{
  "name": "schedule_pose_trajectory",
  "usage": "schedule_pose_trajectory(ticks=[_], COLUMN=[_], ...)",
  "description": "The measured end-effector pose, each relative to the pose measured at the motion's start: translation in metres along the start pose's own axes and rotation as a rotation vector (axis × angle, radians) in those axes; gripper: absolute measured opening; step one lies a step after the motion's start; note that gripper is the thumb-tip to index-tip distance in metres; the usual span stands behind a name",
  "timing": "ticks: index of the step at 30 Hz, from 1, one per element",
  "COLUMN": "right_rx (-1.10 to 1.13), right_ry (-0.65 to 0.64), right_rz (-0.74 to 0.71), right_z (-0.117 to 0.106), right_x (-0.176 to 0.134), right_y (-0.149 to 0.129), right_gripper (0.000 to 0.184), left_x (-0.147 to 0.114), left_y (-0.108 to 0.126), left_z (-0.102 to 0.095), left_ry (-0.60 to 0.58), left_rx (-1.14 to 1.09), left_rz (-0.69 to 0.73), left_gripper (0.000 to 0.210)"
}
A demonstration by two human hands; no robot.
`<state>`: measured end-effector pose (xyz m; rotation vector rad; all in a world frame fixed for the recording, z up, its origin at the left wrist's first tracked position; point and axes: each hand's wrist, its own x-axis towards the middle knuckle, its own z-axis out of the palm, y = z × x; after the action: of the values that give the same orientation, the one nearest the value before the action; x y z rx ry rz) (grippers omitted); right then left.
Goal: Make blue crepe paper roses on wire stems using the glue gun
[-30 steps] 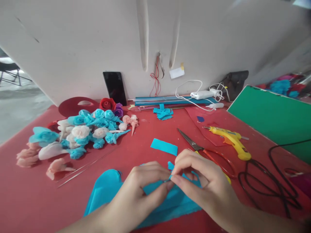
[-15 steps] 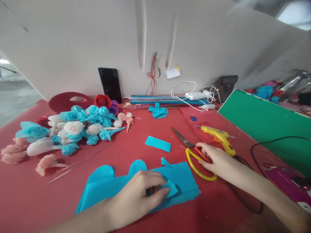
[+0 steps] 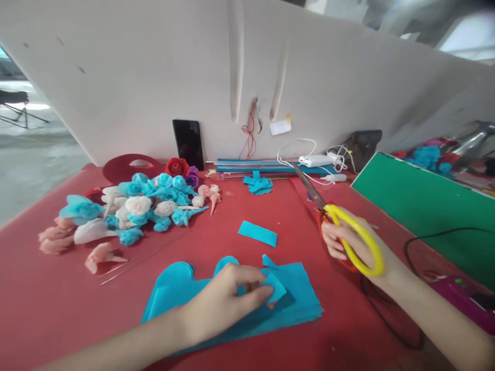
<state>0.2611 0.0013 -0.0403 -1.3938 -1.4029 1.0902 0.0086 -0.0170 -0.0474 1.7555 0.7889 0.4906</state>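
Pinched between the fingers of my left hand [image 3: 232, 299] is a small folded piece of blue crepe paper [image 3: 275, 287]. It is held just above a stack of blue crepe paper sheets [image 3: 301, 293] with rounded pieces at its left. My right hand [image 3: 348, 242] grips a pair of scissors [image 3: 358, 239] by the handles, one loop wrapped yellow and the other red. The scissors are raised off the table, blades pointing up and away; whether the blades are parted is hard to see. A blue paper strip [image 3: 257, 233] lies beyond the stack, between my hands.
Blue, white and pink paper flowers [image 3: 139, 206] are heaped at the left, with thin wires [image 3: 116, 278] before them. A phone [image 3: 188, 143] leans on the wall. Cut blue strips [image 3: 258, 183] lie at the back. A green board [image 3: 425, 206] and black cable [image 3: 386, 319] are at right.
My right hand has taken hold of the scissors and lifted them off the table, now covering the yellow glue gun. My left hand keeps its pinch on the folded paper, slightly raised.
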Motion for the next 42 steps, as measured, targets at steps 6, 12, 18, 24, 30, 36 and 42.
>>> schedule_pose_trajectory(ticks=[6,12,18,24,30,36,42], right_rx=[0.25,0.234,0.049,-0.128,-0.19,-0.247,-0.34], right_ry=[-0.238,-0.38,-0.43,-0.427,-0.461,-0.504,-0.538], right_rz=[0.039,-0.008,-0.026,-0.035,-0.084,-0.12,-0.144], right_z=[0.028,0.05,0.055,0.048,0.046,0.036,0.027], right_x=[-0.001,-0.002,-0.018,-0.021,-0.021,-0.026,-0.029], right_y=[-0.029,-0.034,-0.031,-0.025,-0.019,-0.011,0.003], right_gripper=[0.04,0.022,0.033,0.032,0.029,0.031,0.031], left_x=[0.002,0.01,0.011,0.011,0.012,0.011,0.012], left_y=[0.022,0.006,0.006,0.009,0.008,0.009,0.008], left_z=[-0.043,-0.069,-0.072,-0.071,-0.069,-0.07,-0.068], left_ry=[0.268,0.422,0.467,0.508,0.532,0.518,0.526], left_rx=[-0.227,-0.451,-0.558,-0.617,-0.681,-0.69,-0.674], left_rz=[0.003,0.089,0.119,0.125,0.146,0.182,0.176], left_gripper=[0.034,0.026,0.024,0.033,0.035,0.034,0.033])
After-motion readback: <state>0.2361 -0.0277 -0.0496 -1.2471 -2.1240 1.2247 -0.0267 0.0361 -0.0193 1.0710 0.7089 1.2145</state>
